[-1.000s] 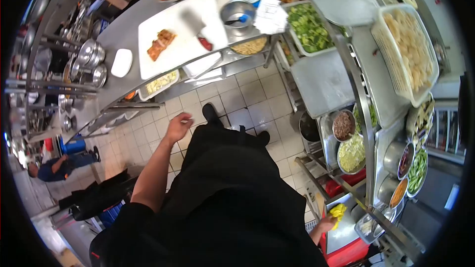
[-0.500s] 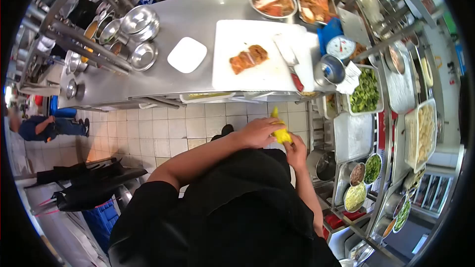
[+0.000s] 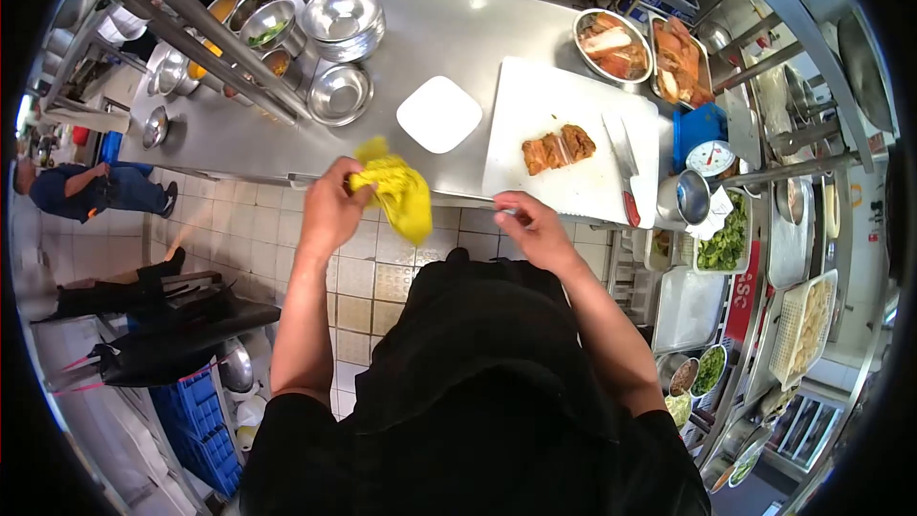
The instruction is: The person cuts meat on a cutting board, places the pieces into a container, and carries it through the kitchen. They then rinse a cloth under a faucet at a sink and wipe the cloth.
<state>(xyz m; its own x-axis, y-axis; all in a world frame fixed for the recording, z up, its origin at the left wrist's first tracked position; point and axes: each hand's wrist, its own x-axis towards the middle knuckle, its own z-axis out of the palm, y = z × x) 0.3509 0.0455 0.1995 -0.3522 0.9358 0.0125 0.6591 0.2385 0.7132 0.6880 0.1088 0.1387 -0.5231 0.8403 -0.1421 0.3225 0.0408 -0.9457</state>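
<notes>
My left hand [image 3: 334,205] grips a crumpled yellow cloth [image 3: 401,199] near the counter's front edge. The cloth hangs to the right of the fingers, over the floor. My right hand [image 3: 537,229] is beside the front edge of the white cutting board [image 3: 516,100], fingers apart and holding nothing. On the board lie pieces of browned meat [image 3: 559,150] and a knife with a red handle [image 3: 623,167]. Left of the board sits a white square plate [image 3: 438,115].
Metal bowls [image 3: 340,94] stand at the counter's left. A bowl of meat [image 3: 612,45], a meat tray [image 3: 680,62], a dial scale [image 3: 711,159] and a tray of greens [image 3: 723,234] are at the right. A person [image 3: 72,189] stands at the far left.
My hands have come apart. The left one has moved left with the yellow cloth, and the right one has let go of it. The view has shifted, so the counter appears farther right.
</notes>
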